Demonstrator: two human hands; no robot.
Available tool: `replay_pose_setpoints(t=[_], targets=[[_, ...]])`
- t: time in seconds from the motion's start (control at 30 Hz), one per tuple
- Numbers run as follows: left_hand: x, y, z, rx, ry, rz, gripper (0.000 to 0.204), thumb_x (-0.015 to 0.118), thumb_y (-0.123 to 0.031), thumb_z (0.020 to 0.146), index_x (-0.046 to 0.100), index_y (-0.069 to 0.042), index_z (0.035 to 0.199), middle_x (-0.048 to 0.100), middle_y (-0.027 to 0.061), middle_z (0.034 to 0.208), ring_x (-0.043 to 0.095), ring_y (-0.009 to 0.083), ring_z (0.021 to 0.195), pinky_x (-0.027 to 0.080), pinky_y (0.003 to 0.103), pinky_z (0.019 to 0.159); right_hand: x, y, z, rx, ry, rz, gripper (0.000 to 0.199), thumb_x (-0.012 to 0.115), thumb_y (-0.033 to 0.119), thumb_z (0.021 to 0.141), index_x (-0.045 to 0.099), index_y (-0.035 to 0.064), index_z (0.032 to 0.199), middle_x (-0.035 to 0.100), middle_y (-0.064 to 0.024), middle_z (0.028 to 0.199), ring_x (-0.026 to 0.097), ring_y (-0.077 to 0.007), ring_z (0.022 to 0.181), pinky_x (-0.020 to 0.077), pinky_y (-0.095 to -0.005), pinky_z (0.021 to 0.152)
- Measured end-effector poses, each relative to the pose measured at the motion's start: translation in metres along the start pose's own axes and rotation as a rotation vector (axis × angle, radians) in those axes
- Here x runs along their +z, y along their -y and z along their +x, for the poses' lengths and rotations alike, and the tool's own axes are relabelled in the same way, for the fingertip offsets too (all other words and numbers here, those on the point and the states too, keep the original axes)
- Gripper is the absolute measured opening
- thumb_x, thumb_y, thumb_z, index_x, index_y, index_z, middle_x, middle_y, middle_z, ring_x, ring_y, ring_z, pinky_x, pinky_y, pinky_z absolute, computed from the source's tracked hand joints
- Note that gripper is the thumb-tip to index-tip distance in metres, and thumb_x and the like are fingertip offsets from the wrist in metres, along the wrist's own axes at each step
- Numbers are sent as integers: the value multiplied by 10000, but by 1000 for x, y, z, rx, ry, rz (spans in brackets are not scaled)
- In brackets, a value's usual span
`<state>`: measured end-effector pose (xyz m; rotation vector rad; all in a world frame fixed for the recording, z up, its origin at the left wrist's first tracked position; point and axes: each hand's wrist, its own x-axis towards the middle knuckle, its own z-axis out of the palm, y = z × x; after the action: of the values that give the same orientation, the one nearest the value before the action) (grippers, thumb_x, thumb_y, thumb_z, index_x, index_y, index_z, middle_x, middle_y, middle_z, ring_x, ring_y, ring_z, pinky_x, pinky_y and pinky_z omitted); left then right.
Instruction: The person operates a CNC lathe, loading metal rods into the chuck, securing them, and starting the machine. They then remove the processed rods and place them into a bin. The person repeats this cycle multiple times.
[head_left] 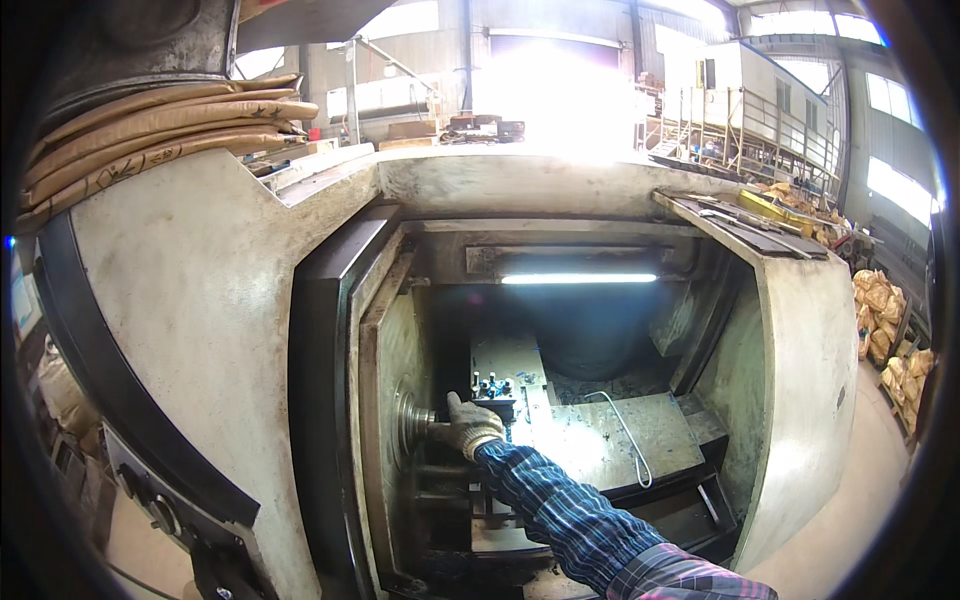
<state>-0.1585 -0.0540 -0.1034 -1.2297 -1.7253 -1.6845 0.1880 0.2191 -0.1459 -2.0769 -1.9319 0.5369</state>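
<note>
My right hand [472, 425], in a pale work glove, reaches into a lathe's open enclosure. Its fingers close at the nose of the round metal chuck [408, 422] on the left wall. The thumb points up. What the fingers grip is hidden, though a short round metal end shows between chuck and glove. Just behind the hand stands a tool holder block [492, 388] with several bolts on top. A thin pale rod with a looped end [628, 438] lies on the sloped metal cover [665, 430] to the right. My left hand is out of view.
A lit tube lamp [578, 279] runs along the enclosure's back. The sliding door's dark edge [325, 400] stands at the left, above a control panel [150, 500]. Stacked brown paper sacks [170, 125] rest on the machine's top left. Flat metal strips [750, 225] lie top right.
</note>
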Motion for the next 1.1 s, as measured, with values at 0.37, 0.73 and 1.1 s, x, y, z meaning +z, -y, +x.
replay_pose_setpoints(t=[0.37, 0.73, 1.1], targets=[[-10, 2, -4, -164, 193, -567, 407, 638, -296, 1018, 655, 65, 1205, 718, 155, 1072, 677, 196, 803, 579, 298, 644, 14, 5, -5, -164, -180, -50, 814, 629, 625, 883, 451, 53, 1434, 652, -212, 1234, 635, -374, 1157, 519, -470, 959], [-12, -70, -54, -762, 1198, -1167, 499, 644, -437, 996, 657, 9, 1220, 737, 100, 985, 661, 141, 846, 508, 276, 757, 25, 12, -52, -328, -273, -41, 684, 679, 458, 897, 483, 80, 1432, 672, -210, 1176, 662, -368, 1070, 524, -464, 924], [22, -106, -81, -619, 1654, -1198, 440, 567, -416, 1046, 668, -27, 1226, 736, 59, 976, 514, 40, 573, 402, 223, 530, 47, -109, -253, -539, -736, 41, 719, 733, 337, 913, 421, 52, 1496, 660, -179, 1193, 655, -364, 1055, 500, -500, 984]])
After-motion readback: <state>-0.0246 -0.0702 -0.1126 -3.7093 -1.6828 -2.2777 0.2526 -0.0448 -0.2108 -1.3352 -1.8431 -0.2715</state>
